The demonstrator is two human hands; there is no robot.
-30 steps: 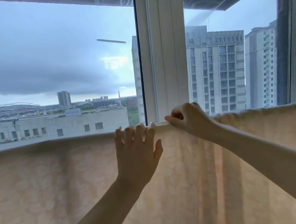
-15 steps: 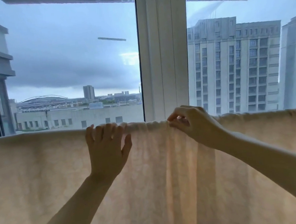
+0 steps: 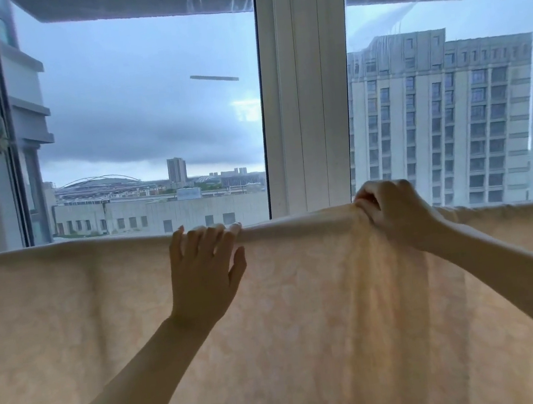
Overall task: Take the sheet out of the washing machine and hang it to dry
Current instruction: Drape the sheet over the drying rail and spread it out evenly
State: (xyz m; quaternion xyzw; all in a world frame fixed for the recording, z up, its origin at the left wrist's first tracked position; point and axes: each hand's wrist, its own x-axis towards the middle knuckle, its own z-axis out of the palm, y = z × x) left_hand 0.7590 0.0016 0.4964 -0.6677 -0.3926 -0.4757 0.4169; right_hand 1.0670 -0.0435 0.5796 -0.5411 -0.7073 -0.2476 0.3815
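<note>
- Nearest to us, our two bare forearms are reaching up and forward from the lower corners, both ending at the top fold of the sheet (image 3: 105,324).
- The sheet is hanging across the whole width in front of us, draped over a horizontal bar we are judging to be a drying rail; the rail itself is hidden under the cloth.
- Our left hand (image 3: 204,271) is lying flat against the fabric, fingers spread wide and tips hooked over the fold, gripping nothing. We are reading this as pinning the cloth in place.
- Our right hand (image 3: 392,215) is curling closed around a bunch of sheet at the top edge. Gathered pleats are falling from that grip, so we are judging it to be tugging the bunched part along the rail to spread it.
- Between the two hands the fold is sitting taut and smooth; right of the grip it is looking rumpled.
- Behind the sheet, a white window frame (image 3: 305,95) is splitting the glass.
- Farthest off, a tall apartment block (image 3: 444,117) is standing right, low roofs and grey cloud left.
</note>
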